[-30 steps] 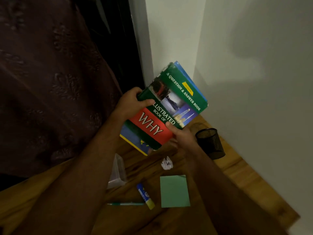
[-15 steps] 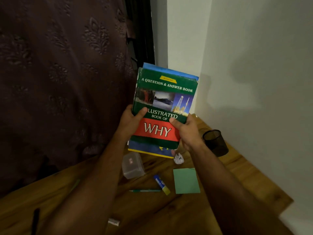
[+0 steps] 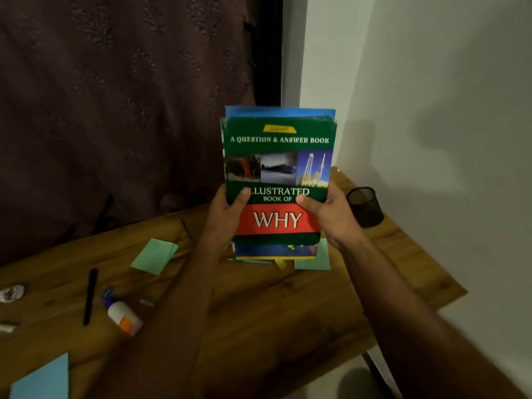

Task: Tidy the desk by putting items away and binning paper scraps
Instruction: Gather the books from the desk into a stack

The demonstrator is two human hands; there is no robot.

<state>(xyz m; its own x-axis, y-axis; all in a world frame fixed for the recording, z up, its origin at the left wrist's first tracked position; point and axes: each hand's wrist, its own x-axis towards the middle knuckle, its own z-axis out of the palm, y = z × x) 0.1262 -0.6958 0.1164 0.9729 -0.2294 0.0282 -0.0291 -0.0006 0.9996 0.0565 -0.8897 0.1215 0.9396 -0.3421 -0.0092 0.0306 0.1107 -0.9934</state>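
- Dark brown curtain (image 3: pixel 115 110) with a raised leaf pattern hangs behind a wooden desk (image 3: pixel 273 312) that is pushed into a corner of pale plain walls (image 3: pixel 431 82).
- Both hands lift a stack of books above the far part of the desk, front cover upright and facing the camera.
- Left hand (image 3: pixel 227 214) grips the stack's left edge, thumb curled over the green cover just beside the word "ILLUSTRATED"; its other fingers are hidden behind the stack.
- Right hand (image 3: pixel 331 211) grips the right edge the same way, thumb pressed on the cover above the red band.
- Green book (image 3: pixel 277 168) in front is glossy, with a red "WHY" panel and three small photos; a blue book (image 3: pixel 279 112) shows above and below it.
- Black mesh pen cup (image 3: pixel 365 207), round and open at the top, stands on the desk just right of the right hand, near the wall.
- Green paper sheets lie flat: one (image 3: pixel 154 256) left of the left forearm, another (image 3: pixel 316 259) partly hidden under the raised stack.
- Black pen (image 3: pixel 89 296) lies on the desk's left part, with a white glue bottle (image 3: pixel 123 315) on its side nearby, orange label and blue cap.
- Crumpled white paper scrap (image 3: pixel 11 292) sits at the far left edge.
- Light blue sheet (image 3: pixel 43 380) lies at the bottom left corner.
- Forearms cross the middle of the desk and hide the wood beneath them.
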